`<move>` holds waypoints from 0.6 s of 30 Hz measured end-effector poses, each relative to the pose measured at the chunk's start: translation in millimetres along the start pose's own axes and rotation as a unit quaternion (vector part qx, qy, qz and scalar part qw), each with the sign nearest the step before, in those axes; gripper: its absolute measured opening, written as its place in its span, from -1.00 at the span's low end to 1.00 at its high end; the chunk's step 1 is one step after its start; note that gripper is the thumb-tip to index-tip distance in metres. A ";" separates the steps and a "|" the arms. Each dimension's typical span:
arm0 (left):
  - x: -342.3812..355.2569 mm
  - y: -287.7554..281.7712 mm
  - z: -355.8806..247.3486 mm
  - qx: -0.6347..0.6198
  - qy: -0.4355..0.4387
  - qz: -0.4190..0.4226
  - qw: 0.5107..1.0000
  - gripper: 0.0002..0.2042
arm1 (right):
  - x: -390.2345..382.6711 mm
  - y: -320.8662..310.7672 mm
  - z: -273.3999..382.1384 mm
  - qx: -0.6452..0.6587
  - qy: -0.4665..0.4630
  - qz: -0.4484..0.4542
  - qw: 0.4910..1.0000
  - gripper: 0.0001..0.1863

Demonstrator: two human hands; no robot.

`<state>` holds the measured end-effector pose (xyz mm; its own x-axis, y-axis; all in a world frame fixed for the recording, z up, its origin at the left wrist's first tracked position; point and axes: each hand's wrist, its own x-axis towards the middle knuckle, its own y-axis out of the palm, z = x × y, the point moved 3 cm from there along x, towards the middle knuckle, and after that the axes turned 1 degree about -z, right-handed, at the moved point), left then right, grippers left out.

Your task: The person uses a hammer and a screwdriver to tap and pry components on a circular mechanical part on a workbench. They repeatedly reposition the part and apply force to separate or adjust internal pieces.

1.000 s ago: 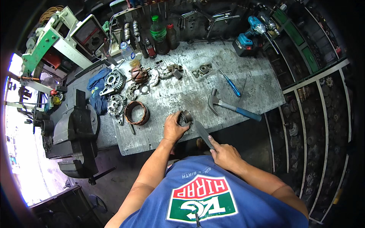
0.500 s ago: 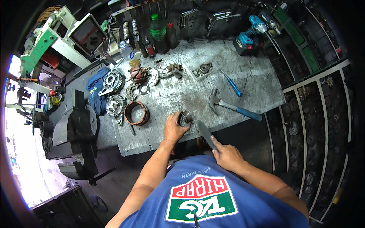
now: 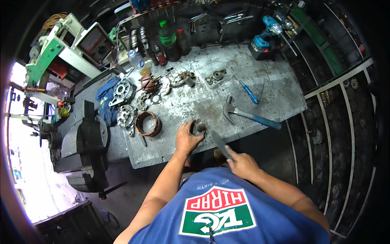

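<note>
My left hand (image 3: 187,139) is closed around a small round grooved metal part, like a pulley (image 3: 200,126), at the bench's near edge. Thumb and fingers grip its left and near sides, hiding part of it. In my right hand (image 3: 243,165) is a flat grey file (image 3: 219,142), pointing away and to the left. Its far end lies just right of the pulley; whether they touch I cannot tell. To the left of my left hand lies a copper-wound stator ring (image 3: 148,124). A claw hammer (image 3: 239,111) with a blue grip rests to the right.
On the metal bench (image 3: 178,106) lie alternator housings (image 3: 123,92), a rotor (image 3: 149,83), a tray of small parts (image 3: 216,77) and a blue screwdriver (image 3: 248,92). Bottles (image 3: 167,38) and a cordless drill (image 3: 266,38) stand behind. A black vise (image 3: 83,138) is at left; shelves (image 3: 325,130) at right.
The view has shifted slightly, so the bench things appear a little lower and further right. Both hands keep their grips, with the file and pulley in nearly the same places.
</note>
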<state>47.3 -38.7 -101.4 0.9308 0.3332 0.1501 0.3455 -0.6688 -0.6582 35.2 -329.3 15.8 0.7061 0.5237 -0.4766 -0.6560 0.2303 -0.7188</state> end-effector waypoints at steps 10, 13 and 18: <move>10.2 -11.2 -16.3 0.034 0.074 0.023 0.996 -0.18 | 38.7 -22.0 13.3 0.094 -0.093 -0.145 0.981 -0.24; 15.4 -16.2 -9.4 0.015 0.057 0.043 0.997 -0.17 | 37.5 -22.2 14.6 0.095 -0.062 -0.111 0.987 -0.23; 6.6 -11.4 -9.1 0.038 0.022 0.012 0.999 -0.25 | 40.1 -24.9 20.5 0.097 -0.059 -0.090 0.990 -0.23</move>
<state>50.6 -34.9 -86.2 0.9436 0.2872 0.1647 0.3147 -0.6238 -0.7154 74.3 -297.2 25.0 0.7873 0.5497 -0.2792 -0.5695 0.4748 -0.6710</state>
